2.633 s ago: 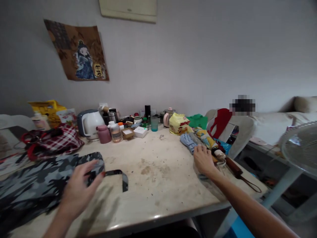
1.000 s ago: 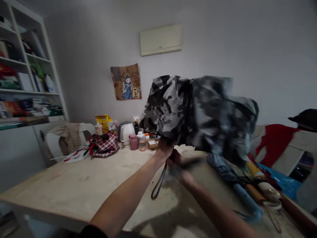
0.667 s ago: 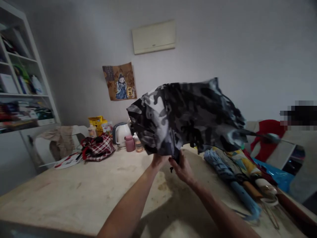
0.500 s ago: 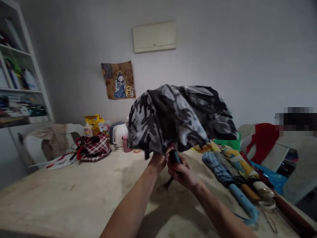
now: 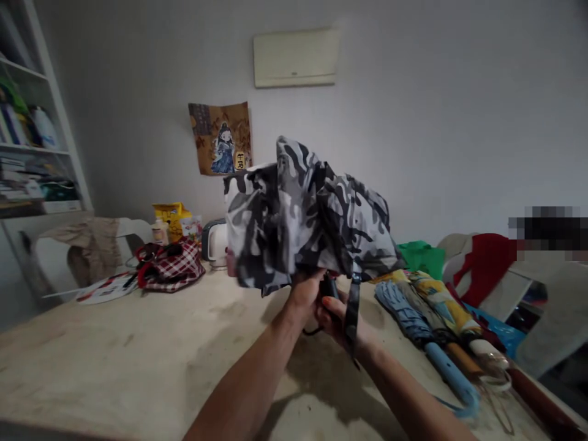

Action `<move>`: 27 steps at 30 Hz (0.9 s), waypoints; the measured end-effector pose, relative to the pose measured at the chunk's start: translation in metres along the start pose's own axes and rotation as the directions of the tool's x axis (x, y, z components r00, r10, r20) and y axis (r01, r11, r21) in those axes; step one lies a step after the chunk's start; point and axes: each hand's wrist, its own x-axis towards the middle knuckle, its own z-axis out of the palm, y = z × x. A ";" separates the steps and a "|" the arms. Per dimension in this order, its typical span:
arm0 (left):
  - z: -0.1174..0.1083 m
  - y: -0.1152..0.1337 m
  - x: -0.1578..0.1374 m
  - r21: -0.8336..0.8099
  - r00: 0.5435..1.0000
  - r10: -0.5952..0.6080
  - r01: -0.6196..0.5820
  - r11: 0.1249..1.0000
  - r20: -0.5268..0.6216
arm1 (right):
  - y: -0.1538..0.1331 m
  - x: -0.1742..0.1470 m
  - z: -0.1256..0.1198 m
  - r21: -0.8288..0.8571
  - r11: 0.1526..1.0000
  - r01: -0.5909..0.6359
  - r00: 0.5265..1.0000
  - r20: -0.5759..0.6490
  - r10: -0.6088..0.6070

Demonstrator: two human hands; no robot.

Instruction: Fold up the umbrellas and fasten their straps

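A grey, black and white camouflage umbrella (image 5: 298, 214) is held up over the table, its cloth loose and bunched, partly folded. My right hand (image 5: 337, 315) is closed around its dark handle (image 5: 329, 286). Just to the left, my left hand (image 5: 307, 291) is closed at the shaft under the cloth; the canopy hides its fingertips. A black strap (image 5: 353, 306) hangs from the canopy in front of my right wrist.
Several folded umbrellas lie at the right, among them a blue one (image 5: 407, 312) with a hooked handle. A plaid bag (image 5: 172, 266), a kettle (image 5: 215, 245) and a yellow packet (image 5: 171, 220) stand at the back left. A person sits at far right.
The canopy has drawn in from a wide dome to a narrower, more crumpled bundle. Its strap now hangs over my right wrist. Both hands remain at the handle and shaft.
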 end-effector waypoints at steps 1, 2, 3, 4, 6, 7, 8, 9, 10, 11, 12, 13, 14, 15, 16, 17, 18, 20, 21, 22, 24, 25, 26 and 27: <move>0.001 0.003 -0.003 -0.006 1.000 -0.012 0.012 1.000 0.024 | -0.002 -0.002 0.000 0.051 0.999 -0.016 0.999 0.047 0.014; 0.001 0.006 -0.005 0.002 0.999 -0.016 0.016 1.000 0.048 | -0.004 -0.004 0.000 0.100 0.995 -0.029 0.995 0.098 0.019; 0.001 0.010 -0.007 0.020 0.998 -0.005 0.003 1.000 0.064 | -0.005 -0.004 -0.001 0.146 0.989 -0.040 0.989 0.144 0.018; 0.003 0.014 -0.008 0.040 0.998 0.025 -0.027 0.999 0.061 | -0.006 -0.004 -0.001 0.190 0.981 -0.047 0.984 0.179 0.013; 0.009 0.023 -0.005 0.070 0.994 0.112 -0.111 0.991 -0.008 | -0.009 0.000 -0.003 0.267 0.962 -0.063 0.978 0.210 0.006; 0.013 0.026 -0.001 0.073 0.989 0.141 -0.137 0.988 -0.048 | -0.010 0.002 -0.003 0.295 0.953 -0.067 0.980 0.199 0.007; 0.018 0.028 0.004 0.056 0.985 0.148 -0.143 0.988 -0.085 | -0.012 0.004 -0.004 0.316 0.946 -0.068 0.984 0.179 0.011; 0.024 0.030 0.010 0.023 0.985 0.136 -0.135 0.991 -0.109 | -0.014 0.006 -0.004 0.341 0.937 -0.073 0.987 0.161 0.018; 0.028 0.031 0.016 -0.020 0.987 0.112 -0.115 0.993 -0.115 | -0.017 0.008 -0.004 0.377 0.923 -0.078 0.989 0.148 0.023; 0.032 0.032 0.022 -0.071 0.991 0.082 -0.090 0.993 -0.109 | -0.020 0.010 -0.003 0.416 0.905 -0.089 0.990 0.140 0.033; 0.035 0.032 0.029 -0.124 0.994 0.057 -0.069 0.990 -0.098 | -0.024 0.011 -0.002 0.449 0.888 -0.101 0.990 0.132 0.046; 0.037 0.034 0.034 -0.170 0.995 0.040 -0.054 0.984 -0.088 | -0.027 0.013 -0.001 0.466 0.878 -0.112 0.991 0.118 0.064; 0.038 0.035 0.039 -0.200 0.996 0.031 -0.047 0.979 -0.083 | -0.030 0.014 0.001 0.459 0.880 -0.120 0.992 0.088 0.090; 0.038 0.038 0.043 -0.215 0.996 0.027 -0.044 0.976 -0.082 | -0.033 0.015 0.003 0.429 0.895 -0.125 0.992 0.046 0.117; 0.036 0.041 0.046 -0.229 0.996 0.026 -0.045 0.972 -0.084 | -0.035 0.016 0.006 0.386 0.914 -0.127 0.991 0.003 0.137; 0.035 0.046 0.047 -0.237 0.996 0.032 -0.052 0.970 -0.084 | -0.036 0.016 0.008 0.345 0.930 -0.129 0.989 -0.028 0.147; 0.034 0.052 0.047 -0.242 0.996 0.047 -0.065 0.968 -0.077 | -0.037 0.016 0.011 0.317 0.940 -0.128 0.989 -0.035 0.147; 0.032 0.066 0.043 -0.249 0.995 0.083 -0.094 0.964 -0.054 | -0.038 0.012 0.016 0.311 0.943 -0.118 0.993 0.021 0.117; 0.032 0.074 0.040 -0.251 0.994 0.102 -0.108 0.962 -0.037 | -0.039 0.010 0.019 0.327 0.939 -0.111 0.993 0.068 0.094; 0.032 0.082 0.036 -0.254 0.992 0.123 -0.123 0.959 -0.015 | -0.041 0.007 0.022 0.345 0.933 -0.105 0.991 0.115 0.069; 0.036 0.100 0.029 -0.257 0.983 0.182 -0.169 0.952 0.025 | -0.050 0.000 0.029 0.380 0.919 -0.101 0.981 0.194 0.027; 0.040 0.108 0.025 -0.251 0.976 0.216 -0.200 0.947 0.036 | -0.056 -0.003 0.033 0.392 0.914 -0.107 0.972 0.234 0.014; 0.043 0.117 0.023 -0.241 0.967 0.252 -0.236 0.941 0.035 | -0.062 -0.006 0.037 0.402 0.908 -0.118 0.963 0.269 0.005; 0.047 0.125 0.021 -0.227 0.957 0.288 -0.276 0.934 0.021 | -0.070 -0.008 0.041 0.411 0.903 -0.127 0.955 0.297 -0.001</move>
